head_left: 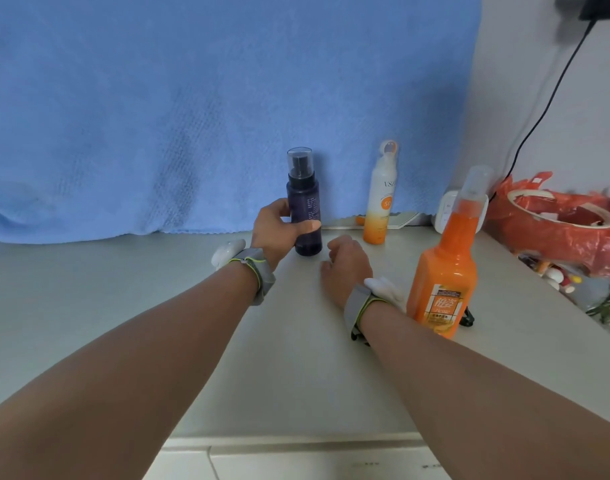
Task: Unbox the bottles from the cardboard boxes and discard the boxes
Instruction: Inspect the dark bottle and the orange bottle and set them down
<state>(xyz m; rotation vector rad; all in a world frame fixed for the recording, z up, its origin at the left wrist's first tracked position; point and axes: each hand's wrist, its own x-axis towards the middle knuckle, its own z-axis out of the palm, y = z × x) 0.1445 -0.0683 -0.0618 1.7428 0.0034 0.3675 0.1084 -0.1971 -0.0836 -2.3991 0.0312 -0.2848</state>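
A dark purple spray bottle [304, 195] with a clear cap stands upright on the pale table [123, 306] near the blue cloth. My left hand [277, 230] grips its lower body, thumb across the front. My right hand [345, 266] rests on the table just right of the bottle, fingers curled under and holding nothing. A white and orange sunscreen bottle [381, 199] stands at the back right. A large orange bottle [449, 268] stands upright beside my right wrist. No cardboard box is in view.
A blue cloth [192, 116] hangs behind the table. At the right edge sits a bin lined with a red plastic bag [566, 230]. A black cable [546, 105] runs down the wall. A small white device [447, 209] stands behind the orange bottle.
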